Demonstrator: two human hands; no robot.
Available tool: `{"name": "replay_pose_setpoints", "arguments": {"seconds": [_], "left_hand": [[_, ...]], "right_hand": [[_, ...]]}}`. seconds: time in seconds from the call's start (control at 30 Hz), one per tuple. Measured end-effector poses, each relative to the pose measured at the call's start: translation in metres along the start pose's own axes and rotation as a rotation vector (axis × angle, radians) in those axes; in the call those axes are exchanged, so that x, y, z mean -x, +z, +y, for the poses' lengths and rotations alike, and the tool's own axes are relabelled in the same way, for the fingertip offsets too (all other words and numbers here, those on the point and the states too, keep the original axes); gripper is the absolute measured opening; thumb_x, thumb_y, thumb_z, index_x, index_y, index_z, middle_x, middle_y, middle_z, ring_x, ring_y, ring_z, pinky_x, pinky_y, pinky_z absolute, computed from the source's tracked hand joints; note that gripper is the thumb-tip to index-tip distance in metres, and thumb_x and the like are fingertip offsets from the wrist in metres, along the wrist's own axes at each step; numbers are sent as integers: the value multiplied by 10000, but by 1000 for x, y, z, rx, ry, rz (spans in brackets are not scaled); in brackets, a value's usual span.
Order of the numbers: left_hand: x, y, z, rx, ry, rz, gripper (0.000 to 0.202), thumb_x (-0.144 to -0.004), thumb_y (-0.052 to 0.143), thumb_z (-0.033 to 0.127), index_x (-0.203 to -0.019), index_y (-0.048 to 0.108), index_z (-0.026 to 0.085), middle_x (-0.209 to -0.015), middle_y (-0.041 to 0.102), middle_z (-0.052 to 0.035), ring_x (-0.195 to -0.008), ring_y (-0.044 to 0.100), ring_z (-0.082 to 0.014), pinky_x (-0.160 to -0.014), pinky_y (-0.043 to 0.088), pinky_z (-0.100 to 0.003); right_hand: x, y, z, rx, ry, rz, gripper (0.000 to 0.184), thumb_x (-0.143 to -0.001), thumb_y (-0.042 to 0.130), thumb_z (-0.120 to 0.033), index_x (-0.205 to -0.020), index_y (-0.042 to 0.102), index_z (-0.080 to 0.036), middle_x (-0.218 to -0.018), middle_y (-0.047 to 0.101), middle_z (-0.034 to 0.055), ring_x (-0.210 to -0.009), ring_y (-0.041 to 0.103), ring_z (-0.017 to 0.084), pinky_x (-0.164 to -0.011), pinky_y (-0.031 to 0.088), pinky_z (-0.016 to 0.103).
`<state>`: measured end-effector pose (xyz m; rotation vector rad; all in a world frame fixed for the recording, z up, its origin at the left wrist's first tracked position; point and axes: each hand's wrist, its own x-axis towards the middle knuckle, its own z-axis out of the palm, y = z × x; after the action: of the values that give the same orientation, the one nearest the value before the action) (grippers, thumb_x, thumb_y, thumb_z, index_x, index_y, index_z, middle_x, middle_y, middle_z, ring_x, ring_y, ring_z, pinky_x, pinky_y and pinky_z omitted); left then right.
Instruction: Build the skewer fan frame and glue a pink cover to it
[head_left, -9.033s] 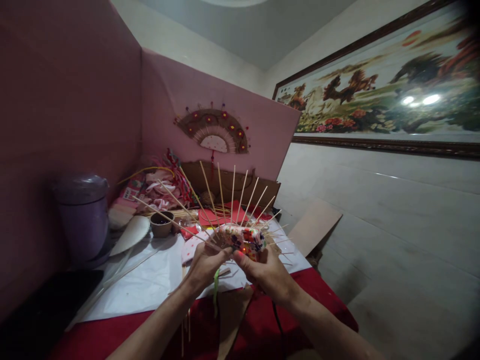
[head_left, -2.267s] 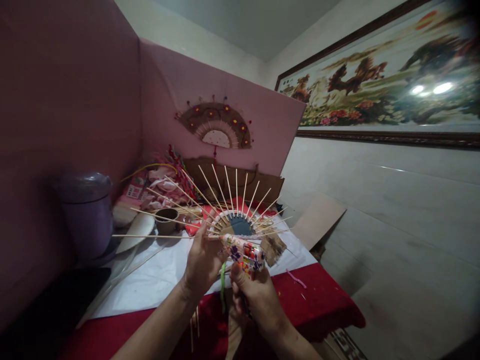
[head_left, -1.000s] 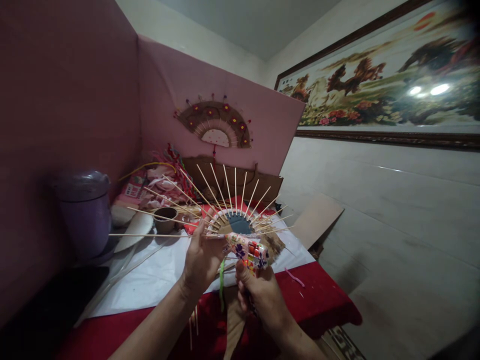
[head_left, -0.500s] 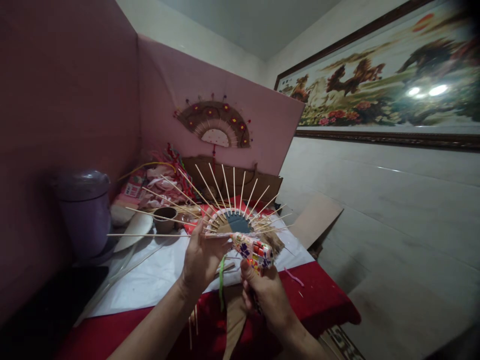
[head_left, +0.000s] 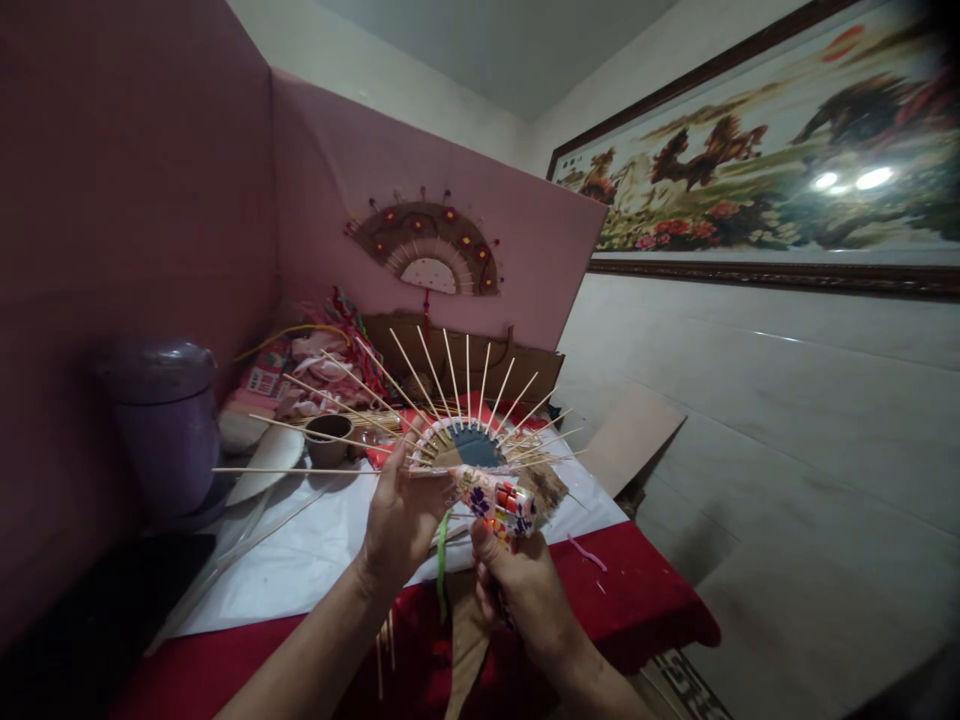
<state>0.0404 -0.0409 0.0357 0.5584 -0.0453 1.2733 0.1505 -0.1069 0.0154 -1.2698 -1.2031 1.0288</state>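
My left hand (head_left: 401, 515) grips the left end of a half-round cardboard fan frame (head_left: 442, 455). Thin wooden sticks (head_left: 468, 380) spread outward from the frame's curved edge like rays. In my right hand (head_left: 525, 590) is a flower-patterned hot glue gun (head_left: 495, 503), fingers wrapped round its handle, with a small orange-red light showing near my thumb. Its nozzle points left, close to the frame's straight lower edge; whether it touches is unclear. A green strip (head_left: 442, 570) hangs between my hands, above a brown cardboard piece (head_left: 469, 640).
A finished decorated fan (head_left: 431, 240) hangs on the pink board behind. At the left stand a purple bin (head_left: 169, 430), a white plate (head_left: 266, 465) and a brown cup (head_left: 330, 440). A pink strip (head_left: 587, 553) lies on the red cloth (head_left: 637, 590) at right.
The glue gun and my right hand have shifted slightly left along the frame's lower edge. My left hand and the fan frame stay nearly still.
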Motion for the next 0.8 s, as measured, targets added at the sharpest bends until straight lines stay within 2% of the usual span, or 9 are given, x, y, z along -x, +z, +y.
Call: {"name": "replay_pose_setpoints", "arguments": {"seconds": [0.4, 0.63, 0.8], "left_hand": [[0, -1, 0, -19, -16, 26, 401, -856, 412, 362, -1249, 433, 286, -964, 661, -63, -806, 626, -225, -826, 412, -495], [0, -3, 0, -21, -7, 16, 398, -857, 413, 354, -1249, 436, 284, -1017, 646, -72, -823, 617, -214, -795, 432, -431], [0, -2, 1, -15, 2, 8, 403, -850, 428, 337, -1250, 440, 284, -1066, 630, -70, -850, 608, -207, -796, 431, -395]], "right_hand": [[-1, -16, 4, 17, 19, 65, 491, -720, 522, -600, -504, 444, -166, -311, 386, -53, -240, 358, 61, -265, 247, 175], [3, -9, -5, -29, 15, 41, 449, -687, 573, -586, -578, 465, -164, -379, 393, -73, -280, 373, 52, -285, 300, 165], [3, -5, -5, 19, 4, -1, 453, -726, 538, -572, -550, 465, -162, -360, 392, -62, -274, 374, 60, -282, 292, 174]]}}
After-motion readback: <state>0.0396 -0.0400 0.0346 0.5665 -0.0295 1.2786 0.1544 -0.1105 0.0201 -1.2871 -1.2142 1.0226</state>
